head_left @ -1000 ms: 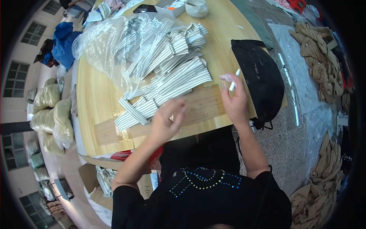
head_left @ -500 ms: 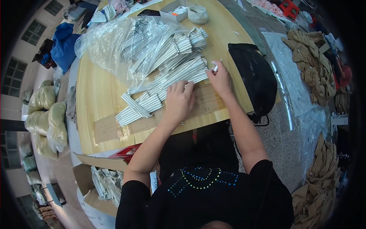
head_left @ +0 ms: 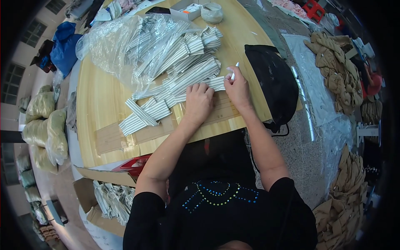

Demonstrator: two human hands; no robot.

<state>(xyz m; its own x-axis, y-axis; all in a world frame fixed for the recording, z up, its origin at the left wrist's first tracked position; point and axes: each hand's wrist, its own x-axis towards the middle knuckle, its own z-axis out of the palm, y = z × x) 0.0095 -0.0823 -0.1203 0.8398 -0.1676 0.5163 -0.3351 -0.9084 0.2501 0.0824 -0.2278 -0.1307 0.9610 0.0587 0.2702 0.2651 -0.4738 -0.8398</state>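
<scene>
My left hand (head_left: pixel 199 101) lies fingers down across a white strip of fabric with dark stripes (head_left: pixel 216 83), over a brown cardboard template (head_left: pixel 221 109) on the table. At the strip's right end is my right hand (head_left: pixel 238 88), closed around a slim white pen (head_left: pixel 233 74) that sticks up between thumb and fingers. Whether those fingertips also pinch the strip, I cannot tell. Just beyond both hands, more striped strips (head_left: pixel 189 56) form an overlapping pile, partly under a clear plastic bag (head_left: pixel 112 43). Several cut strips (head_left: pixel 143 113) overlap at the template's left part.
A black bag (head_left: pixel 273 83) rests at the table's right edge. Toward the far edge stand a tub (head_left: pixel 212 13) and an open box (head_left: pixel 185 9). Below the table's left side, a carton (head_left: pixel 85 191) holds striped pieces. Brown fabric piles (head_left: pixel 333 71) lie on the right.
The striped strip now reaches from under my left hand to my right fingers, above the template. The pen in my right hand has turned more upright. The whole view has shifted slightly.
</scene>
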